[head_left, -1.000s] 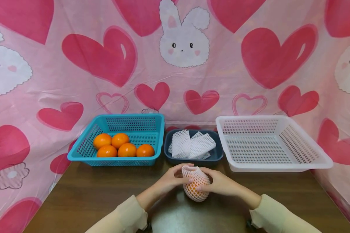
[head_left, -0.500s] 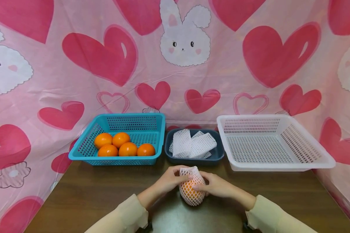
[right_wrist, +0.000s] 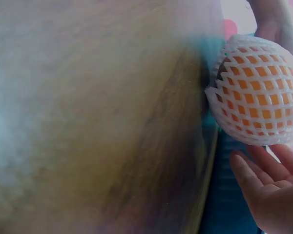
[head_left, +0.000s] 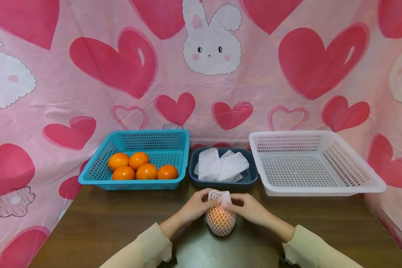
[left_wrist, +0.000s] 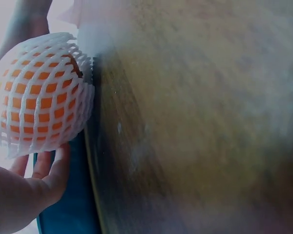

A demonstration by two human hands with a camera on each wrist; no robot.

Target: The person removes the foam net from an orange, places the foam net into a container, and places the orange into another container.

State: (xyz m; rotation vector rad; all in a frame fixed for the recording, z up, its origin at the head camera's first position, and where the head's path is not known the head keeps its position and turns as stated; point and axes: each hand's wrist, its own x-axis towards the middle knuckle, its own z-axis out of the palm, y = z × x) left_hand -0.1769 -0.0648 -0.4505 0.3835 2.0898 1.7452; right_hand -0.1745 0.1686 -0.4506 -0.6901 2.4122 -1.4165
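An orange [head_left: 220, 219] inside a white foam net sleeve [head_left: 221, 231] is held upright between both hands, close over the table. The net's open end gathers upward above the fruit. My left hand [head_left: 195, 205] pinches the net's upper left side, thumb in front and fingers behind. On the other side, my right hand [head_left: 249, 209] pinches the net near its top right, its thumb across the front. In the left wrist view the netted orange [left_wrist: 41, 102] shows the net stretched into diamonds, with left fingers [left_wrist: 56, 170] beneath it. The right wrist view shows right fingers [right_wrist: 268, 168] near the netting.
Behind the hands, a dark blue tray [head_left: 222, 185] holds several folded white foam nets [head_left: 233, 166]. A teal basket [head_left: 134, 185] with several bare oranges [head_left: 146, 171] stands at left. At right is a white basket [head_left: 325, 191]. A wooden table [head_left: 127, 208] lies under everything.
The netted orange has shifted slightly left and turned from a tilt to upright. My right hand has moved left with it, and its thumb has gone up toward the net's top.
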